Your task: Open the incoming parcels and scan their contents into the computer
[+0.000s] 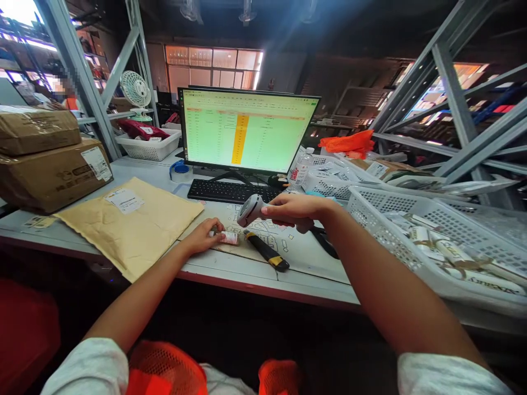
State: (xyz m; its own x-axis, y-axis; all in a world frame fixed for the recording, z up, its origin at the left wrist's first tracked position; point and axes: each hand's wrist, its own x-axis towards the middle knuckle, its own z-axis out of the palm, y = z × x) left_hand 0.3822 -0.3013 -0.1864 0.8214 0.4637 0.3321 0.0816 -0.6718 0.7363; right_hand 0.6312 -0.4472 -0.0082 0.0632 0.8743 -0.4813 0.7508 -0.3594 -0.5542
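Bluish glare streaks the dim ceiling [349,27], the window [224,57] and greenish screen [209,134] glow, while black shadow lies below the counter [247,272].

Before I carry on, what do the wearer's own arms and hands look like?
The left hand and right hand are both bare, without gloves. The left sleeve and right sleeve are short, pale grey and faintly mottled, leaving the forearms uncovered. No watch shows on either.

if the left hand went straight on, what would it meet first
Past the small labelled item it holds, the left hand would probably meet the cutter first, though how high the scanner hangs is unclear.
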